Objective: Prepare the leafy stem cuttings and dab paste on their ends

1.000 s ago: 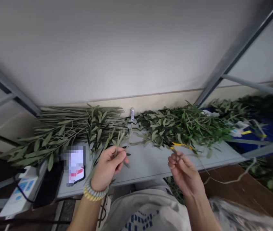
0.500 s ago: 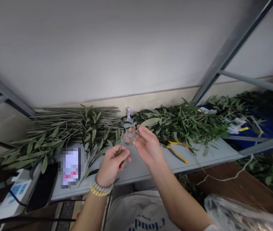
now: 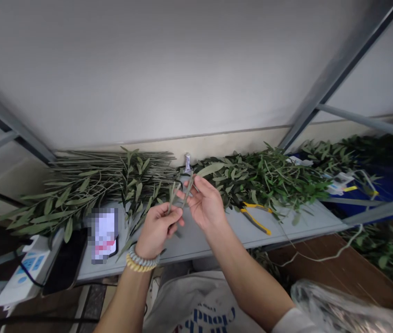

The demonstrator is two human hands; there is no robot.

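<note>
My left hand (image 3: 159, 227) is closed round a thin green stem (image 3: 172, 196), whose end sticks up above the thumb. Coiled bands circle that wrist. Just to the right, my right hand (image 3: 206, 201) pinches a leafy sprig (image 3: 189, 187) between thumb and fingers, palm turned up. A long pale leaf (image 3: 210, 169) shows beyond its fingertips. The two hands are close together over the grey table (image 3: 196, 245). Behind them on the left lies a pile of long stems and leaves (image 3: 113, 175); on the right is a heap of leafy greenery (image 3: 269, 178).
Yellow-handled pliers (image 3: 256, 217) lie right of my hands. A phone (image 3: 105, 233), a black device (image 3: 65, 263) and a white power strip (image 3: 26, 273) are at the left. A small tube (image 3: 187, 163) stands at the back. Metal posts (image 3: 342, 69) rise at both sides.
The view has shifted slightly. My right hand has moved a little left and towards the left hand, still with the sprig; the left hand keeps its hold on the stem.
</note>
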